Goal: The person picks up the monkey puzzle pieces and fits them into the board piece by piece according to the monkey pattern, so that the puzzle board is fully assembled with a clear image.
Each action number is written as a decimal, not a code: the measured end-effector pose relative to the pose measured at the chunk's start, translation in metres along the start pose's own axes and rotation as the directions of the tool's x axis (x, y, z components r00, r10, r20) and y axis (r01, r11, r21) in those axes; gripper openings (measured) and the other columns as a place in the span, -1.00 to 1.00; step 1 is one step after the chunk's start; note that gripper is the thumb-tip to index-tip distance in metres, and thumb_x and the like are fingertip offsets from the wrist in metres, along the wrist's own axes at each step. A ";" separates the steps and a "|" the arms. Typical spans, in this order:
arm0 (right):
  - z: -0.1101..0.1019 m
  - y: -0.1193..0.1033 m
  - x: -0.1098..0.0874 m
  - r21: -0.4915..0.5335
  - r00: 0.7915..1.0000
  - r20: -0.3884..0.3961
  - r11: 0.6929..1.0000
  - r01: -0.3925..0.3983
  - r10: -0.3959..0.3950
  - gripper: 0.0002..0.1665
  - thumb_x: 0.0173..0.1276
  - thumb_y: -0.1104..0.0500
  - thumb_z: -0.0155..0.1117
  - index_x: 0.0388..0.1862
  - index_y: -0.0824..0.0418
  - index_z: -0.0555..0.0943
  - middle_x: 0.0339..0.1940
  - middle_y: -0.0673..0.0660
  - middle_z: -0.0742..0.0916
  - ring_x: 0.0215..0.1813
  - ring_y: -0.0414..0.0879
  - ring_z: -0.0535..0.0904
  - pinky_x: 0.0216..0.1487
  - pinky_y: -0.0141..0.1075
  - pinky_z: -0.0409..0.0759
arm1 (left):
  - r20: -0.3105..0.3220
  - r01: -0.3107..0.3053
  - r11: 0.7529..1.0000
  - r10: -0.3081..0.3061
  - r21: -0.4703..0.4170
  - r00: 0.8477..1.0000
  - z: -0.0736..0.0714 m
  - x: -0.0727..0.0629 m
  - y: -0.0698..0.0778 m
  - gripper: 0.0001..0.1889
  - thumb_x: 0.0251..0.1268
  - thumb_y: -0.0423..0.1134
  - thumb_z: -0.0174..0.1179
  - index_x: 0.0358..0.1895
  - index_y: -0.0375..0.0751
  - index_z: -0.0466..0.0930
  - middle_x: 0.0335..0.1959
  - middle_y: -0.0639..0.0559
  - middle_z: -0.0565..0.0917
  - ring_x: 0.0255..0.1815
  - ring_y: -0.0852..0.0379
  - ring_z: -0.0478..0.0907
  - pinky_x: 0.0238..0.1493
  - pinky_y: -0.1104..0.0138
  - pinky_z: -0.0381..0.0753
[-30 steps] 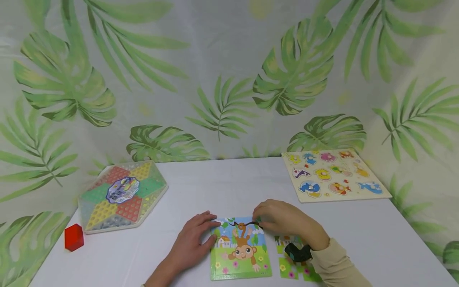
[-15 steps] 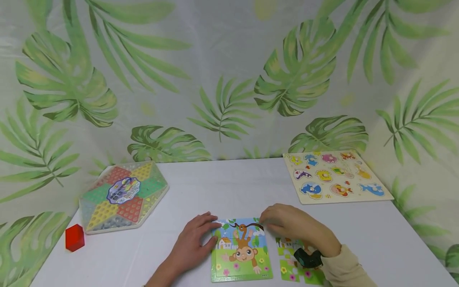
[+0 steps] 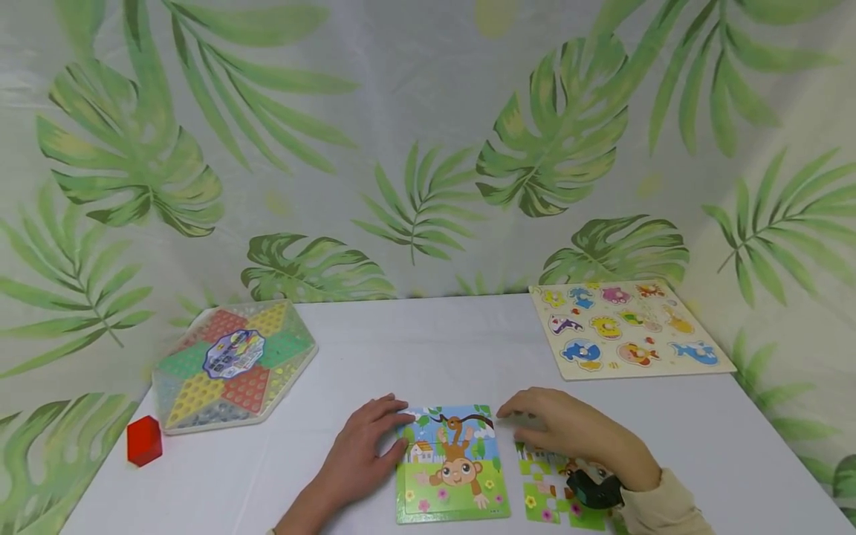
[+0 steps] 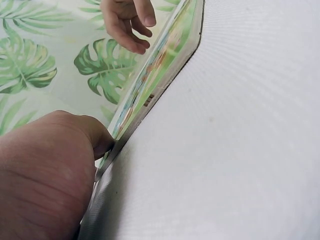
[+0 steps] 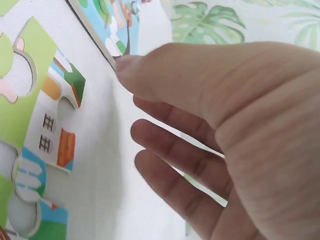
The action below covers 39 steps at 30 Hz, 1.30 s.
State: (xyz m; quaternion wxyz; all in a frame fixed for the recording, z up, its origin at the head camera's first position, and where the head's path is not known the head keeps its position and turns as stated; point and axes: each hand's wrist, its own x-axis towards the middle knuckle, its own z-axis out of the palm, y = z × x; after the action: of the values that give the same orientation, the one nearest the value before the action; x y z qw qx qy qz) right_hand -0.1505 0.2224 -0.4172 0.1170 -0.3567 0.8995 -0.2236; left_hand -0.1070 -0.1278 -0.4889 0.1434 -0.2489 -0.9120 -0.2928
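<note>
A square jigsaw board (image 3: 455, 464) with a hanging monkey picture lies flat on the table, and its picture appears filled in. Along its left edge rests my left hand (image 3: 364, 449), thumb and fingertips at the rim; the left wrist view shows the thumb (image 4: 102, 142) against the board's side. My right hand (image 3: 578, 427) hovers just right of the board's upper right corner, with nothing in its loosely bent fingers (image 5: 175, 150). Beneath its wrist lie several jigsaw pieces (image 3: 540, 505), partly joined, showing a house (image 5: 52, 135) and grass; the sleeve and a black wrist strap hide some.
A wooden peg puzzle (image 3: 615, 327) with sea animals lies at the back right. Toward the back left is a hexagonal Chinese checkers board (image 3: 244, 390) under a clear cover, with a red block (image 3: 143, 441) in front of it. A leaf-print curtain (image 3: 428, 148) stands behind the table.
My right hand has drawn away to the right from the board's upper right corner, uncovering it. More of the loose pieces shows. My left hand has stayed at the board's left edge.
</note>
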 end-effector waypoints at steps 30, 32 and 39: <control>0.002 0.004 -0.023 0.018 0.994 0.016 0.994 -0.106 0.105 -0.49 0.28 -0.01 0.55 0.19 0.04 0.67 0.16 -0.06 0.70 0.18 -0.04 0.61 0.19 -0.07 0.64 | 0.055 0.019 0.999 -0.017 -0.040 0.998 -0.002 0.011 -0.007 -0.67 0.32 -0.18 0.35 0.14 -0.04 0.72 0.28 0.00 0.65 0.50 -0.09 0.42 0.53 -0.08 0.34; 0.002 0.003 -0.024 0.007 0.995 0.001 0.995 -0.103 0.103 -0.49 0.26 0.01 0.57 0.17 0.04 0.67 0.14 -0.06 0.70 0.16 -0.04 0.60 0.18 -0.08 0.65 | 0.060 0.035 0.998 -0.033 -0.045 0.998 -0.001 0.011 -0.008 -0.67 0.33 -0.17 0.34 0.14 -0.03 0.72 0.30 0.01 0.64 0.51 -0.08 0.40 0.54 -0.07 0.33; 0.005 -0.001 -0.031 0.050 0.990 0.029 0.989 -0.141 0.140 -0.45 0.23 -0.03 0.58 0.17 0.06 0.67 0.12 -0.06 0.69 0.16 -0.03 0.60 0.19 -0.06 0.64 | 0.080 0.056 0.997 -0.051 -0.057 0.995 -0.002 0.004 -0.004 -0.67 0.34 -0.16 0.33 0.14 -0.02 0.72 0.31 0.01 0.64 0.51 -0.08 0.40 0.55 -0.08 0.31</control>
State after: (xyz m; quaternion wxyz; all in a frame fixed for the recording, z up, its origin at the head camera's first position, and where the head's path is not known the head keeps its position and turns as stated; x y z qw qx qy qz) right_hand -0.1259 0.2414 -0.4195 0.1530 -0.2922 0.9147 -0.2334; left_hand -0.1122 -0.1305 -0.4877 0.0922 -0.2399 -0.9143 -0.3132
